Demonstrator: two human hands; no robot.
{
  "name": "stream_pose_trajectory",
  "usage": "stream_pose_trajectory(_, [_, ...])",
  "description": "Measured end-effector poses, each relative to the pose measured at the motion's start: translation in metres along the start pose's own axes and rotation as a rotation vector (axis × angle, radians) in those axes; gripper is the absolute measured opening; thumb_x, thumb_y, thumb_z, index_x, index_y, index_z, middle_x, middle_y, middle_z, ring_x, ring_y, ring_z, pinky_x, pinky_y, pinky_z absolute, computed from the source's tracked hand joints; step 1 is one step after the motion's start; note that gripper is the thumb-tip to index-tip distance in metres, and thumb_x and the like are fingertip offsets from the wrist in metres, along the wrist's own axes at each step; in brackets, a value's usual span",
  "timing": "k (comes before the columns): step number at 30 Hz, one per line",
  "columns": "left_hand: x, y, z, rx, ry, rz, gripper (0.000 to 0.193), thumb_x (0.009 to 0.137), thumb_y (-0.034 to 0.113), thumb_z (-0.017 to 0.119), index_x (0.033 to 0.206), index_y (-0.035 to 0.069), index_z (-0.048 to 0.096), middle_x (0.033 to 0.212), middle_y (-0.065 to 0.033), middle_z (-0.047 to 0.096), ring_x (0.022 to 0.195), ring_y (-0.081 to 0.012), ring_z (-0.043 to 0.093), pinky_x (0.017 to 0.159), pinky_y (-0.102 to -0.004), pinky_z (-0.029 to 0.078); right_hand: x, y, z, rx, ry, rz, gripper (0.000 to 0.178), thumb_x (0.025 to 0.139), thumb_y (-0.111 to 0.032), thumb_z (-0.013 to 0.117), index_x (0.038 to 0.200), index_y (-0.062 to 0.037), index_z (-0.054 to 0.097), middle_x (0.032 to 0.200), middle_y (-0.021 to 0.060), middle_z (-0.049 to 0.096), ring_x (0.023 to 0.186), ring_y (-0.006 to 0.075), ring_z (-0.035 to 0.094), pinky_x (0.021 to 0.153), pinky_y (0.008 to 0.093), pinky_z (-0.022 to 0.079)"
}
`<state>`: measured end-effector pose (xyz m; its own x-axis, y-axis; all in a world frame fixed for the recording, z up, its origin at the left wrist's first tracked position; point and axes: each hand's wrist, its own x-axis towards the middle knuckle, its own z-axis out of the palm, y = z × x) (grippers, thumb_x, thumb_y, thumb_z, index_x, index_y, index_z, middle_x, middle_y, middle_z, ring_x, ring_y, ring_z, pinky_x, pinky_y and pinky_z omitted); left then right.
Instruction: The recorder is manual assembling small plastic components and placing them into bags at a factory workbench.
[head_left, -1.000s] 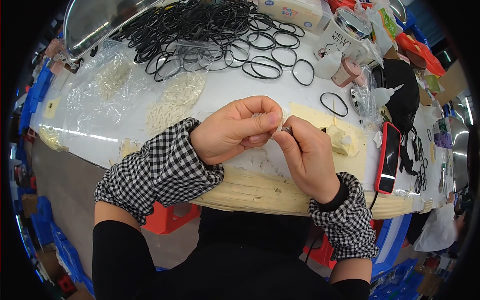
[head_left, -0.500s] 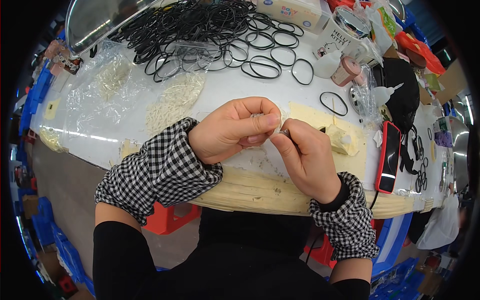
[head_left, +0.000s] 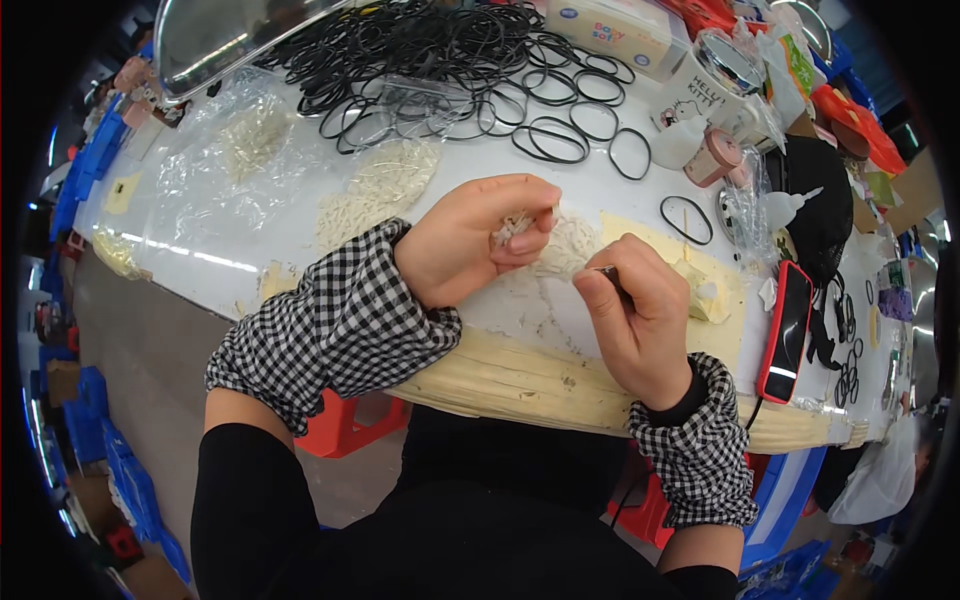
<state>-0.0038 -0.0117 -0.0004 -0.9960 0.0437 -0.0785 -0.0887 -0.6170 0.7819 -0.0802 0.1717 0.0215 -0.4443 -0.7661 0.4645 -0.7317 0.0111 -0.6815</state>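
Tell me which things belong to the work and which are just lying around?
Seems part of the work:
- small white pieces in the left hand
- small dark thing in the right hand
- white heap nearby

Probably just lying around:
- phone
- mug
- white box

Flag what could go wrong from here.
Small pale pieces in the half-curled left hand could spill onto the table. The dark tool pinched in the right hand is mostly hidden; if sharp, it might nick the person. The red-cased phone near the front edge could get knocked off.
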Motion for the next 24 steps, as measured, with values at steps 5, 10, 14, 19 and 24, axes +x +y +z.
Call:
stream_pose_trajectory(5, [-0.011,0.033,-0.016,-0.244,0.264,0.105,0.019,0.096,0.022,0.047,0.088,0.005,0.05,0.083,-0.0046,0.051,0.059,-0.0095,0.038,0.053,-0.0216,0.034,-0.004,0.003,0.001,0.018,0.023,-0.001,0.021,0.087,-0.015,0.066,0.074,-0.0009,0.056,0.062,0.005,0.045,0.051,0.0151,0.039,0.048,0.0274,0.032])
stream_pose_trajectory(10, [-0.053,0.069,-0.059,0.241,0.449,0.154,0.024,0.099,0.026,0.046,0.086,0.007,0.052,0.071,0.0022,0.047,0.054,-0.0069,0.035,0.049,-0.0188,0.029,-0.007,-0.001,0.0,0.06,0.02,-0.012,0.024,0.088,-0.016,0.065,0.073,0.0006,0.055,0.062,0.0054,0.045,0.052,0.0148,0.039,0.048,0.0274,0.031])
stream_pose_trajectory(14, [-0.086,0.076,-0.079,0.812,0.596,-0.002,0.03,0.099,0.031,0.045,0.082,0.007,0.053,0.068,0.0054,0.041,0.057,-0.0044,0.034,0.052,-0.0174,0.03,-0.009,-0.003,0.0,0.062,0.002,-0.018,0.025,0.088,-0.016,0.065,0.073,0.0012,0.055,0.063,0.0055,0.046,0.053,0.0148,0.039,0.048,0.0272,0.032])
stream_pose_trajectory(19, [-0.096,0.065,-0.096,1.118,0.586,0.015,0.032,0.099,0.028,0.046,0.082,0.004,0.056,0.076,0.0025,0.053,0.067,-0.0054,0.045,0.064,-0.02,0.04,-0.009,-0.002,0.001,0.051,-0.008,-0.015,0.025,0.088,-0.015,0.065,0.073,0.0017,0.055,0.062,0.0053,0.045,0.053,0.0145,0.039,0.049,0.0271,0.032])
stream_pose_trajectory(24, [-0.094,0.067,-0.093,1.168,0.516,0.065,0.032,0.1,0.026,0.045,0.084,0.002,0.058,0.08,0.0009,0.057,0.075,-0.008,0.051,0.074,-0.0233,0.044,-0.01,-0.002,0.0,0.042,-0.001,-0.003,0.024,0.088,-0.015,0.065,0.074,0.0021,0.055,0.062,0.0052,0.045,0.053,0.0142,0.039,0.049,0.0268,0.031])
